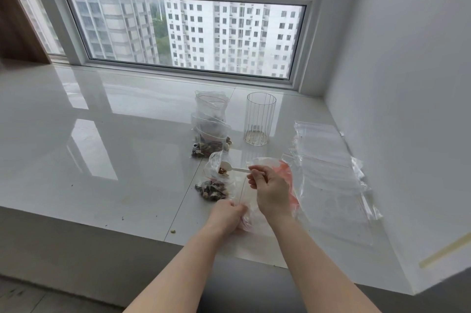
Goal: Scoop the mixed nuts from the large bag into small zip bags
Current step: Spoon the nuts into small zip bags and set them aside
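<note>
On the white counter (102, 134), left to right: two filled small zip bags standing one behind the other (210, 132); one small zip bag (215, 180), upright, mouth up, nuts in its bottom; one white spoon (233, 169), long axis level, bowl of nuts pointing left into that bag's mouth. Left hand (226, 213), fingers pinching the large bag (270, 185); right hand (270, 190), fingers clamped on the spoon handle. Further right: one ribbed glass (259, 119); a stack of empty zip bags (328, 167), count unclear; no legible writing.
</note>
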